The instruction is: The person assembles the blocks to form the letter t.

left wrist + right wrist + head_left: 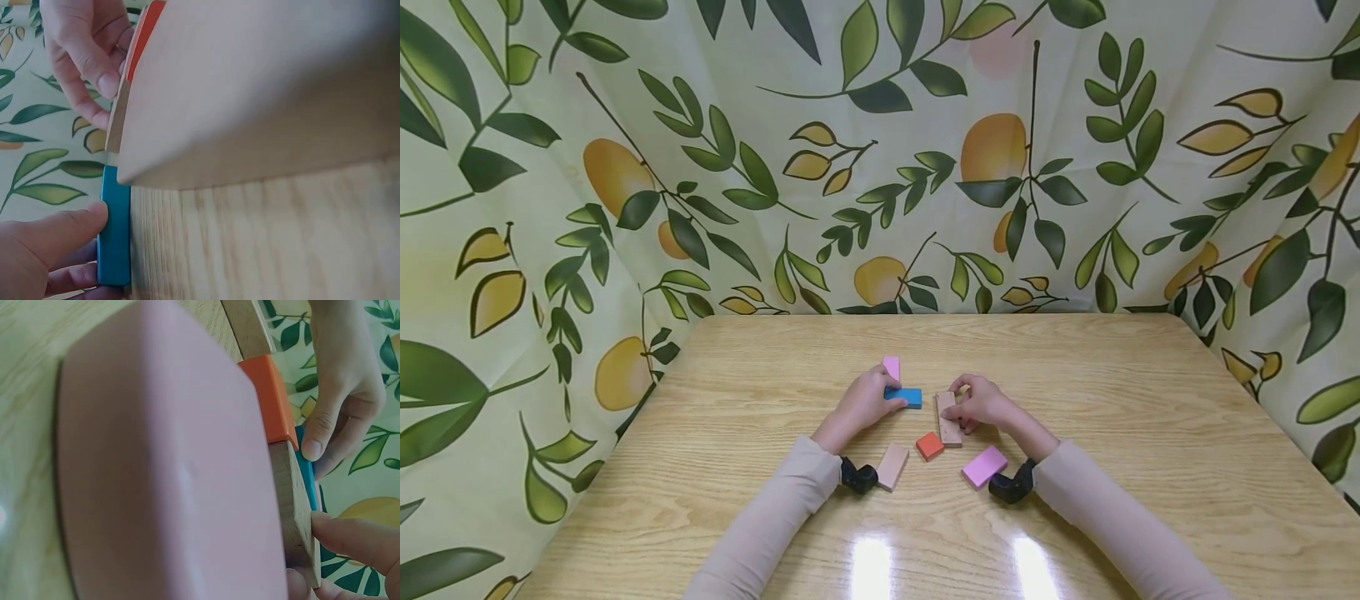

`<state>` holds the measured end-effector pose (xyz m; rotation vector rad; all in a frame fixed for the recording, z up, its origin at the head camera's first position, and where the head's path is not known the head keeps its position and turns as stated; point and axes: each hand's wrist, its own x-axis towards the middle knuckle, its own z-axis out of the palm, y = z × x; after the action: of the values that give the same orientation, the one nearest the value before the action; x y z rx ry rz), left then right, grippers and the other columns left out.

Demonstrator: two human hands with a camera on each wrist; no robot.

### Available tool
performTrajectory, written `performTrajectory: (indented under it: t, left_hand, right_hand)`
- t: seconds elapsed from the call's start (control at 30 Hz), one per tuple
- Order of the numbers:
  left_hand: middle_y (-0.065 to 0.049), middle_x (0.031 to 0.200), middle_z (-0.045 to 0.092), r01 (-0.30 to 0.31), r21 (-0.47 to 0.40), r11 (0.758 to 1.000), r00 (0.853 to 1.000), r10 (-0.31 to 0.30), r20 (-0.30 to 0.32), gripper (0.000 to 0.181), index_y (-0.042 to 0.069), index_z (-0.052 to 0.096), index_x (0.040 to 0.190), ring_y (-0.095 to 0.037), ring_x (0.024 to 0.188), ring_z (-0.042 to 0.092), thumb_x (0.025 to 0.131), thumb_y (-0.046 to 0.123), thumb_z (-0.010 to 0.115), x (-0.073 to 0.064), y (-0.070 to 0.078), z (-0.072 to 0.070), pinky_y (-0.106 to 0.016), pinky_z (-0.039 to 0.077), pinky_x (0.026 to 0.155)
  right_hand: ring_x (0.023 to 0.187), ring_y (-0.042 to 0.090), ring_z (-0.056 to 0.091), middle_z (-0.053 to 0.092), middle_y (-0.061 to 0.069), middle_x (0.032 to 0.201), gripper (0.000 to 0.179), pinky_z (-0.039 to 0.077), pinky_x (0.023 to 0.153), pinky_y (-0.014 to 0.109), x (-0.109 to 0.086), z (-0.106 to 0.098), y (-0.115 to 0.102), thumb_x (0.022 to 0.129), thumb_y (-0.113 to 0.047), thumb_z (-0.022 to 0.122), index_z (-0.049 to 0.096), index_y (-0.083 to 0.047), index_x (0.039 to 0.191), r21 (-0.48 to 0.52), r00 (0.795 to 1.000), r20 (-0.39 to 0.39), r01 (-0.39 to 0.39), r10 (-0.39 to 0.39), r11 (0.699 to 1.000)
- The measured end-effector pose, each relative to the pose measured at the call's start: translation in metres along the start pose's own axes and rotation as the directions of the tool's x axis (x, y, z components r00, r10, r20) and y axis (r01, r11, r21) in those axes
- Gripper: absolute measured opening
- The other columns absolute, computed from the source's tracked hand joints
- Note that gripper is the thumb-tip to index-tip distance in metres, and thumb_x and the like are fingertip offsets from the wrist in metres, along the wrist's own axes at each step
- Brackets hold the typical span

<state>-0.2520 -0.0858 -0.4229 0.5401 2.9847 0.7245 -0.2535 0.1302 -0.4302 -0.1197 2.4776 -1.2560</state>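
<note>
The blue block (913,398) is pinched by the left hand (867,400), and the long block (950,431) by the right hand (987,403), apart from it. Between the hands, on the near side, the orange block (929,446) is seen.

We see the left hand (865,402) partly hide the far pink block (891,364) at its one o'clock; from the right wrist, the near pink block (169,462) looks blurred, cut off at six o'clock.

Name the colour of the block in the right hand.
The block is light brown, clearest in the head view.
</note>
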Motion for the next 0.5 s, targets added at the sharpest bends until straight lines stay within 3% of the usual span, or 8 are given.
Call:
performTrajectory:
  t: [0.2, 0.33, 0.5]
  left_hand:
    - [-0.014, 0.118, 0.065, 0.004, -0.049, 0.999, 1.000, -0.004, -0.002, 0.037, 0.000, 0.071, 0.112, -0.027, 0.109, 0.064, 0.086, 0.025, 0.073, 0.002, -0.002, 0.000, -0.039, 0.052, 0.100]
    - [-0.012, 0.110, 0.065, 0.005, -0.120, 0.993, 1.000, -0.005, 0.001, 0.035, 0.001, 0.071, 0.111, -0.020, 0.094, 0.060, 0.084, 0.023, 0.075, 0.005, -0.006, 0.000, -0.032, 0.053, 0.086]
    - [-0.011, 0.096, 0.063, 0.016, -0.215, 0.977, 1.000, -0.016, -0.001, 0.032, 0.001, 0.072, 0.109, -0.013, 0.080, 0.048, 0.082, 0.018, 0.077, 0.007, -0.014, 0.000, -0.019, 0.039, 0.067]
  right_hand:
    - [0.051, 0.009, 0.055, 0.054, 0.002, 0.065, 0.040, 0.052, 0.049, 0.021, 0.002, 0.001, 0.001, 0.083, -0.009, 0.074, 0.051, 0.001, 0.113, 0.002, 1.000, 0.001, 0.000, 0.000, 1.000]
    - [0.052, 0.009, 0.055, 0.054, 0.002, 0.065, 0.040, 0.052, 0.049, 0.021, 0.002, 0.002, 0.000, 0.083, -0.009, 0.073, 0.051, 0.001, 0.114, 0.005, 1.000, 0.001, 0.002, -0.002, 1.000]
    - [0.051, 0.009, 0.055, 0.055, 0.003, 0.064, 0.041, 0.052, 0.049, 0.021, 0.002, 0.004, -0.002, 0.083, -0.009, 0.074, 0.051, 0.002, 0.115, 0.001, 1.000, -0.001, 0.013, -0.013, 1.000]
